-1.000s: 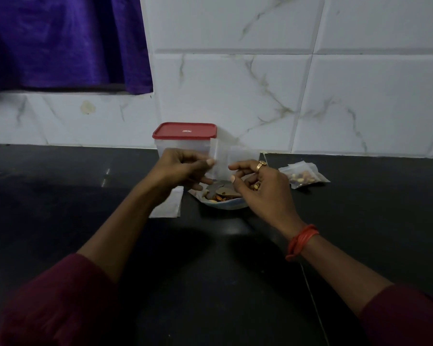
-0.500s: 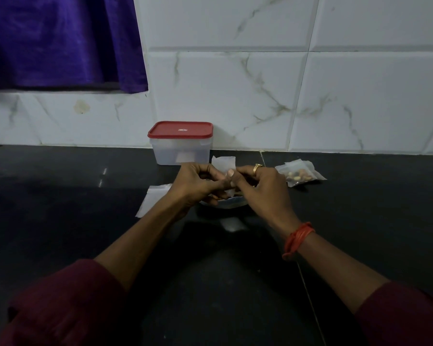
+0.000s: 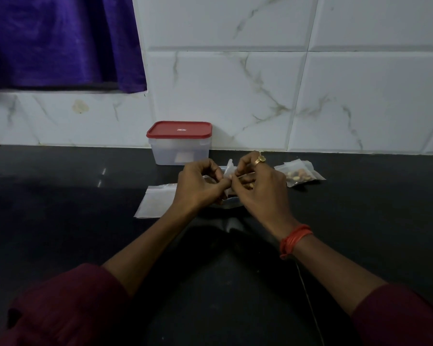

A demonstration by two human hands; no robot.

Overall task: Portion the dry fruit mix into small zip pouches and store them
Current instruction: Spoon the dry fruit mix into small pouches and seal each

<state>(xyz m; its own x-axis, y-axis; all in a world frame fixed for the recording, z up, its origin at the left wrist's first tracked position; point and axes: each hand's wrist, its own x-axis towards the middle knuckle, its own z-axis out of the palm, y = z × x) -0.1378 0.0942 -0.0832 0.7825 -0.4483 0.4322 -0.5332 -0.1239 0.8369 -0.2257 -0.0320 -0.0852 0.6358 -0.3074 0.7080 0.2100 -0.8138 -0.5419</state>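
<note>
My left hand (image 3: 199, 186) and my right hand (image 3: 261, 188) meet over the counter and pinch a small clear zip pouch (image 3: 229, 171) between their fingertips. My right hand also seems to cup a few nuts under its fingers. Beneath the hands lies a plate (image 3: 231, 204) of dry fruit mix, mostly hidden. A filled pouch (image 3: 299, 173) with nuts rests to the right. Empty pouches (image 3: 156, 202) lie flat to the left. A clear box with a red lid (image 3: 179, 143) stands shut at the wall.
The black counter (image 3: 60, 208) runs wide on both sides and toward me. A white marble-tile wall (image 3: 260, 96) rises behind the box. A purple curtain (image 3: 60, 41) hangs at the upper left.
The pouch was held up and open in my left hand; both hands have come together and lowered it over the plate, pinching its top edge.
</note>
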